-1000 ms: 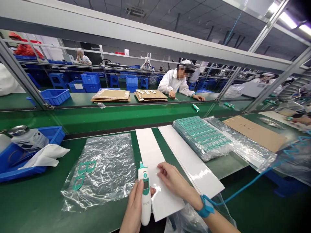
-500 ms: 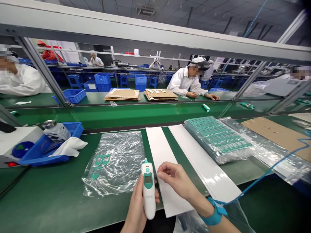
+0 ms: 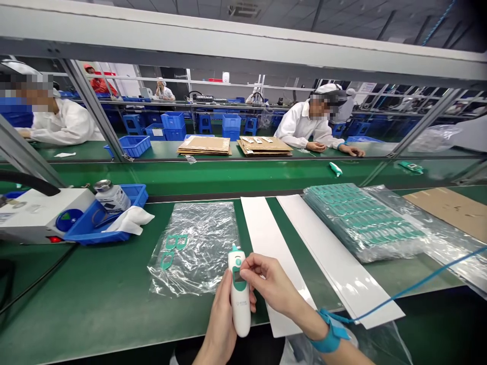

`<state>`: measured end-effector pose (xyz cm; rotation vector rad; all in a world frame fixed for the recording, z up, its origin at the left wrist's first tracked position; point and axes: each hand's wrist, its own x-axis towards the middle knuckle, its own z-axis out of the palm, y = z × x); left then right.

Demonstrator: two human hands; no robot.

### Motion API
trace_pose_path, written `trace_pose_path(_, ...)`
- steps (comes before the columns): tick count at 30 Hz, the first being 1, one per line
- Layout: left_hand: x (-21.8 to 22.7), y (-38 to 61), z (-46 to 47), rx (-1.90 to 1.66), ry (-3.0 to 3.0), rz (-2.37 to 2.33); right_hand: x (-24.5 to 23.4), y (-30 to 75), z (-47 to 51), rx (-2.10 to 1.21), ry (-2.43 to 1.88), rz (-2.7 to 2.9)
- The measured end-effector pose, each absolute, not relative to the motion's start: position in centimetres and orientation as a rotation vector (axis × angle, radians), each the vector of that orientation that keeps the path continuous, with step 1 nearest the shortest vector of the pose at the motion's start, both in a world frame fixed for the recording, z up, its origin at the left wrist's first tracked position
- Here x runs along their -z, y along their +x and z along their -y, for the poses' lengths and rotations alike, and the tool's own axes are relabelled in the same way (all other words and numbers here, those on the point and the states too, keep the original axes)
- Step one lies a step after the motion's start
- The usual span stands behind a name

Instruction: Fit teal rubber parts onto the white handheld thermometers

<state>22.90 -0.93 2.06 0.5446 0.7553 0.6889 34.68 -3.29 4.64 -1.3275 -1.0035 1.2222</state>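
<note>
A white and teal ear thermometer (image 3: 241, 310) stands tilted upright, screen towards me, with my left hand (image 3: 220, 317) wrapped round its body. My right hand (image 3: 272, 281) is pinched at the upper right edge of the thermometer's screen; whatever lies between the fingertips, if anything, is too small to make out. A blue band with a cord circles the right wrist. Beyond my left hand, a few loose teal frames (image 3: 177, 242) lie on a see-through plastic sheet (image 3: 207, 230). Just past my right hand runs a white strip (image 3: 262, 218).
More white strips (image 3: 327, 253) lie to the right, beside a plastic-wrapped stack of teal frames (image 3: 350, 208) and cardboard (image 3: 452, 208). On the left stand a blue tray (image 3: 83, 230) with a bottle (image 3: 112, 196) and a white machine (image 3: 38, 213). Across the green conveyor (image 3: 228, 177), co-workers sit.
My right fingertips have moved from beside the thermometer onto the edge of its screen. The left hand keeps its hold. The whole view has shifted a little to the left.
</note>
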Motion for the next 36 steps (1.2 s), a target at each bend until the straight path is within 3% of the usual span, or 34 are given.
trace_pose_path(19, -2.5, 22.5, 1.3, -0.682, 0.512, -0.824, -5.1, 34.4, 3.5, -1.099, -1.437, 1.105)
trace_pose_path(25, -2.2, 22.5, 1.3, -0.678, 0.589, -0.738, -4.9, 35.0, 3.4, -0.921, -1.494, 1.14)
trace_pose_path(36, -2.8, 22.0, 0.9, -0.661, 0.73, -0.669, -5.3, 35.2, 3.5, -1.019, -1.401, 1.139)
